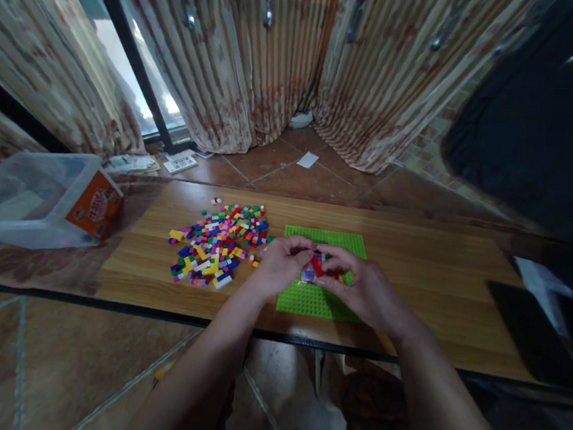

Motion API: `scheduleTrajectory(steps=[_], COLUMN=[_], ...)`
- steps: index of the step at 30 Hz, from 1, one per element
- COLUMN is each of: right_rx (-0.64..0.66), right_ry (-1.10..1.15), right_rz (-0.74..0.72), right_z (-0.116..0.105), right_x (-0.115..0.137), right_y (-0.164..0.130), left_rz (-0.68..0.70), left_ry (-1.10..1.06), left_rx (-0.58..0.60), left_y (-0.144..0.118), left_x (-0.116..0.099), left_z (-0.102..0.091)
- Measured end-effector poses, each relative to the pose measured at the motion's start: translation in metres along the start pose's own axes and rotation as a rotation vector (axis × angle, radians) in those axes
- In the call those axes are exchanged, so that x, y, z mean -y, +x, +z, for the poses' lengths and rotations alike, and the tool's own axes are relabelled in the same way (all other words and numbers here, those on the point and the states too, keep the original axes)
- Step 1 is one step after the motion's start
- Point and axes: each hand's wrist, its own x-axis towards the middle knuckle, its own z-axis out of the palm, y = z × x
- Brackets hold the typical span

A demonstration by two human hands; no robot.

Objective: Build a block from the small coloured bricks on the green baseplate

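Head view: the left hand [282,263] and right hand [360,285] meet over a green baseplate [320,301] on the wooden surface [436,281], fingers closed together around a small red brick cluster [314,268], mostly hidden between them. Loose bricks [216,242] lie left of the fingers.

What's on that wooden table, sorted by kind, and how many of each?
Green baseplate: 1
Pile of loose bricks: 1, far too many bricks to count
Brick cluster between the hands, left and right: 1
Clear plastic bag: 1
Orange box: 1
Total: 5
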Motion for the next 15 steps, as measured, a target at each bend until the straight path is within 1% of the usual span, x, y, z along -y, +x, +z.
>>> scheduleTrajectory(steps=[5, 9, 11, 15], right_rx=[-0.006, -0.047, -0.044, -0.038], right_ry=[-0.030, -0.127, -0.160, -0.132], right_rz=[0.022, -0.031, -0.051, -0.041], right_z=[0.0037, 0.0030, 0.0021, 0.0033], right_x=[-0.0022, -0.0030, -0.0020, -0.0004], right_y=[0.0006, 0.0012, 0.0011, 0.0011], left_rz=[-0.019, -0.011, 0.002, 0.025], left_ry=[-0.031, -0.031, -0.033, 0.012], left_rx=[0.017, 0.028, 0.034, 0.001], left_y=[0.0021, 0.0010, -0.0003, -0.0026], left_x=[0.0020, 0.0002, -0.0011, -0.0020], left_z=[0.0023, 0.0028, 0.0023, -0.0009])
